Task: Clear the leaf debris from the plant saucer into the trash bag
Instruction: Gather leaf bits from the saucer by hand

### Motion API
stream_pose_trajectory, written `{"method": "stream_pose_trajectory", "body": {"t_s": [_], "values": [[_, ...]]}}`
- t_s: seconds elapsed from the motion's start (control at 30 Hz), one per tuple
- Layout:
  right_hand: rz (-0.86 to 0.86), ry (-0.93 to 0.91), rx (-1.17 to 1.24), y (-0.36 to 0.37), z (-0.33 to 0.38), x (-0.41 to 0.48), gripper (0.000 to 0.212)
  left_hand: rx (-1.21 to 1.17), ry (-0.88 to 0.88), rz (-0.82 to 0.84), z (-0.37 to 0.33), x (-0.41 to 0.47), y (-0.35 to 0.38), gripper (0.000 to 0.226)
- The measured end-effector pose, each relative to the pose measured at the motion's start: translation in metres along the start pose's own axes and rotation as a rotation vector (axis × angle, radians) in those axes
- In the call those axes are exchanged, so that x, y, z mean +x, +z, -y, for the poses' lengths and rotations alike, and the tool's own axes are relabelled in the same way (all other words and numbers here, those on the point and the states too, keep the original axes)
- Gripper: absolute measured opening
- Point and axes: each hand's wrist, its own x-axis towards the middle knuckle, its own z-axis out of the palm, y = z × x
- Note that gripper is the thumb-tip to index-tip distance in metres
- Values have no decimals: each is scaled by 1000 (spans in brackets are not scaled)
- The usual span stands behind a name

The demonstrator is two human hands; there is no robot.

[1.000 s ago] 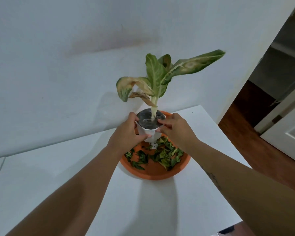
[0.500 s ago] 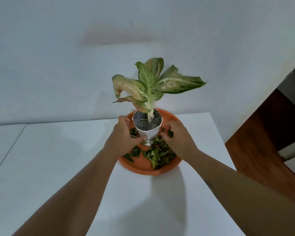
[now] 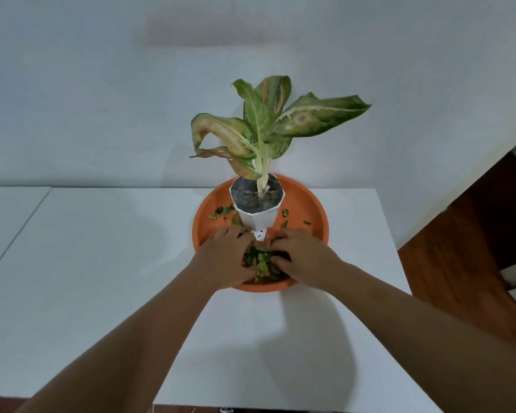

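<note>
Orange saucer (image 3: 316,210) sits on the white table (image 3: 102,263), toward the far right part of the top, far rim close to the wall (image 3: 102,84). White pot (image 3: 258,220) with the plant (image 3: 268,126) stands upright in the far half of the saucer, slightly left of centre. Leaf debris (image 3: 262,262) is heaped in the near part of the saucer, just in front of the pot base; a few loose scraps lie on the saucer floor left of the pot and right of it.

Left hand (image 3: 224,257) palm down on the left side of the heap, fingers curled inward onto the leaves. Right hand (image 3: 303,256) mirrors it on the right side, fingers bent into the heap. Both hands cup the pile between them, touching it; whether either has actually closed around leaves, cannot tell, fingertips are buried. Left knuckles near the pot base, contact unclear. Heels of both hands overlap the saucer's near rim.

Edges: the table's right edge runs just right of the saucer, with dark wood floor (image 3: 474,248) beyond. Near edge of the table is at the bottom of the view, between the forearms. A seam (image 3: 18,228) crosses the top at far left. Wide bare table left of the saucer and in front of it; narrow strip only on the right. Trash bag not in view.
</note>
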Motion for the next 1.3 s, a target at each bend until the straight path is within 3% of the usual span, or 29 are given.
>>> {"method": "stream_pose_trajectory", "body": {"t_s": [0.13,0.27,0.4,0.47,0.63,0.77,0.93,1.03,1.13,1.3], "values": [[-36,73,7,-10,-10,7,53,-51,19,-95,9,4,-3,76],[128,147,-35,-14,-8,11,68,-57,-39,34,8,8,-3,88],[106,56,-1,-7,-5,6,52,-78,22,2,8,6,-4,62],[75,16,69,-9,-8,9,49,-144,48,-17,10,6,-6,58],[215,77,-38,-15,-13,16,84,-122,91,37,15,5,-5,79],[189,24,-73,-12,-9,11,71,-135,89,59,17,3,-4,59],[189,64,-109,-17,-5,11,93,-88,115,12,18,3,-6,66],[168,36,-138,-9,0,6,74,-177,94,14,20,4,1,58],[130,57,16,-4,3,3,54,-234,106,10,21,8,4,45],[61,84,122,-3,10,5,38,-205,150,-29,16,11,3,30]]}}
